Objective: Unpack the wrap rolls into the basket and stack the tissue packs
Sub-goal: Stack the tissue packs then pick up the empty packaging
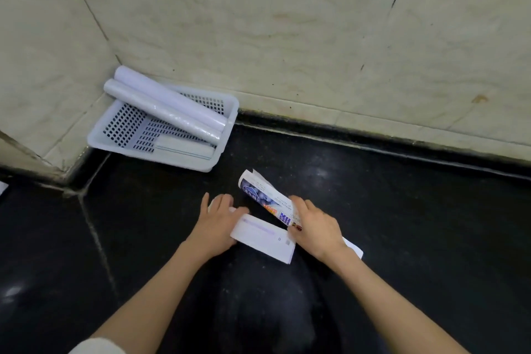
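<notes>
A white perforated basket [120, 139] sits in the tiled corner at the left. Two white wrap rolls [163, 106] lie across it, their far ends resting on its back rim. A flat white pack [184, 149] lies in its near side. On the black floor, a white tissue pack [264, 237] lies between my hands. My left hand [218, 221] rests on its left end, where another white pack shows under my fingers. My right hand [314, 227] lies on its right end and on a printed blue-and-white wrapper [264, 195] that points toward the basket.
Cream tiled walls [287, 37] meet the black floor [402, 224] just behind the basket and run right. A pale grout line [94, 236] crosses the floor at the left. A white scrap [353, 248] sticks out beyond my right wrist.
</notes>
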Available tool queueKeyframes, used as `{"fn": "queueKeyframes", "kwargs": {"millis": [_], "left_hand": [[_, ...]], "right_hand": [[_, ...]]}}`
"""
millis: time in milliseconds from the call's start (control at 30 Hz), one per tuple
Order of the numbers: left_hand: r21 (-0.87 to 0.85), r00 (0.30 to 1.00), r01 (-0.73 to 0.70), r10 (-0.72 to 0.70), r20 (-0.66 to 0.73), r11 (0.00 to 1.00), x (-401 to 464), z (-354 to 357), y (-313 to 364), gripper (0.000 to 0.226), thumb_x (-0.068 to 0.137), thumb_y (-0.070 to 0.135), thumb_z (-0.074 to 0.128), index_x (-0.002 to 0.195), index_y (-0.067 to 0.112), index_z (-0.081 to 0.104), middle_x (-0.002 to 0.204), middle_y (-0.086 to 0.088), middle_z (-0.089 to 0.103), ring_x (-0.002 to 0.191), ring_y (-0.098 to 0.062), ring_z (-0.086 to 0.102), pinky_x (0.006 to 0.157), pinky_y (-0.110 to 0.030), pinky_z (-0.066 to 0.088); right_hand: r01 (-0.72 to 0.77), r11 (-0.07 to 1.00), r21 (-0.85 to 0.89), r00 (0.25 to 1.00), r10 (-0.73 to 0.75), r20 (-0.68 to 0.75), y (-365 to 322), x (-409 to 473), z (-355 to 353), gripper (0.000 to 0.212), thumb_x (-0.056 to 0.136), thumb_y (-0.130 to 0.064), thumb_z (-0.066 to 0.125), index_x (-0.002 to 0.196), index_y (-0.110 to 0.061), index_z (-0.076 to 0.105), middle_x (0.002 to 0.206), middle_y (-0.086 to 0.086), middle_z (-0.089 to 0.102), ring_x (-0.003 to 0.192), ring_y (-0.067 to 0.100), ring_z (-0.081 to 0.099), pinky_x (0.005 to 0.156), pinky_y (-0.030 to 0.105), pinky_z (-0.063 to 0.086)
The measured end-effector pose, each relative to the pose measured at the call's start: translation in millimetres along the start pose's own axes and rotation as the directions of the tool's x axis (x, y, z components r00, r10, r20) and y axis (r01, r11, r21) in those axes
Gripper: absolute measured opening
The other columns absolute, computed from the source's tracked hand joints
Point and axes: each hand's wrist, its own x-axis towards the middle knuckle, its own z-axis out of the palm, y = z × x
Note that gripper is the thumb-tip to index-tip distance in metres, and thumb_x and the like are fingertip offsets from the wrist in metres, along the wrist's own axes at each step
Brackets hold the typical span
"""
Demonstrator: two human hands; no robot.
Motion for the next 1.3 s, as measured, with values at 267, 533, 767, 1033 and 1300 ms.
{"fn": "queueKeyframes", "kwargs": {"millis": [267, 533, 767, 1033, 1300], "left_hand": [[-0.286, 0.989, -0.146, 0.139, -0.045, 0.947, -4, -6, 19, 0.058, 0.072, 0.047, 0.065, 0.12, 0.024, 0.043, 0.114, 0.001, 0.048, 0.107, -0.021, 0.048, 0.095, -0.035, 0.037], [-0.579, 0.917, -0.374, 0.383, -0.112, 0.725, -13, -12, 147, 0.054, 0.077, 0.045, 0.064, 0.124, 0.032, 0.041, 0.111, 0.01, 0.044, 0.108, -0.01, 0.041, 0.085, -0.024, 0.033], [-0.556, 0.705, -0.577, 0.709, 0.031, 0.598, -81, 14, 321, 0.052, 0.074, 0.046, 0.064, 0.12, 0.035, 0.042, 0.113, 0.014, 0.044, 0.109, -0.008, 0.043, 0.084, -0.024, 0.034], [-0.562, 0.394, -0.712, 0.902, 0.178, 0.422, -249, 94, 530, 0.043, 0.069, 0.036, 0.071, 0.105, 0.02, 0.054, 0.104, -0.001, 0.058, 0.094, -0.019, 0.056, 0.077, -0.029, 0.043], [-0.503, 0.09, -0.818, 0.925, 0.368, 0.28, -403, 183, 678, 0.066, 0.049, 0.057, 0.051, 0.097, 0.013, 0.058, 0.09, -0.003, 0.06, 0.082, -0.024, 0.057, 0.07, -0.027, 0.041]], "right_hand": [[-0.315, 0.928, 0.201, 0.9, 0.359, -0.248, 23, -66, -14, 0.053, 0.082, -0.033, 0.056, 0.131, -0.03, 0.033, 0.12, -0.002, 0.055, 0.102, 0.024, 0.058, 0.069, 0.032, 0.04], [-0.49, 0.556, 0.672, 0.493, 0.812, -0.312, 79, -227, -27, 0.045, 0.073, -0.04, 0.06, 0.112, -0.043, 0.037, 0.102, -0.012, 0.061, 0.089, 0.021, 0.062, 0.071, 0.036, 0.048], [-0.424, 0.251, 0.87, 0.028, 0.964, -0.264, 115, -422, 12, 0.042, 0.073, -0.035, 0.064, 0.111, -0.034, 0.047, 0.102, -0.004, 0.066, 0.086, 0.025, 0.063, 0.073, 0.04, 0.053], [-0.305, -0.033, 0.952, -0.369, 0.925, -0.087, 119, -674, 84, 0.042, 0.073, -0.032, 0.065, 0.112, -0.031, 0.047, 0.095, -0.006, 0.063, 0.082, 0.028, 0.063, 0.073, 0.046, 0.054], [-0.057, -0.268, 0.962, -0.649, 0.742, 0.168, 93, -868, 166, 0.047, 0.074, -0.033, 0.067, 0.116, -0.029, 0.047, 0.098, -0.007, 0.059, 0.091, 0.025, 0.062, 0.08, 0.047, 0.053]]}}
